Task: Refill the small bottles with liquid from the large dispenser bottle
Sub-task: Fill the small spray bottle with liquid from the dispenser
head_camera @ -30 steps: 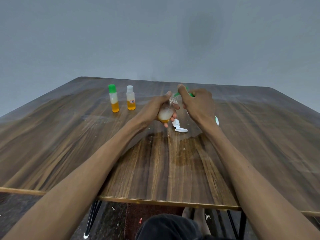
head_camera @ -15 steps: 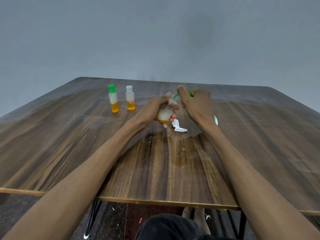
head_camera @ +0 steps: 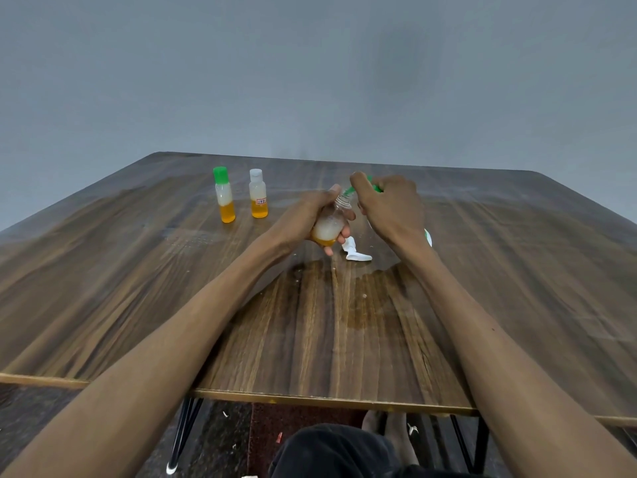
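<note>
My left hand (head_camera: 303,215) grips a small clear bottle (head_camera: 327,225), uncapped and tilted to the right, with foam and a little orange liquid at its base. My right hand (head_camera: 393,208) is closed on the large dispenser bottle, of which only the green nozzle (head_camera: 350,191) and a white-green edge (head_camera: 428,237) show; the nozzle tip meets the small bottle's threaded neck. A white flip cap (head_camera: 355,251) lies on the table just under the hands. Two capped small bottles with orange liquid stand at the back left: one green-capped (head_camera: 224,196), one white-capped (head_camera: 258,194).
The wooden table (head_camera: 138,288) has a wet patch (head_camera: 344,298) in front of the hands. Its near edge runs across the lower frame, with black legs and my knees and feet below. A grey wall stands behind.
Nearly nothing differs. Both hands stay together with the nozzle at the small bottle's neck; the small bottle has shifted very slightly.
</note>
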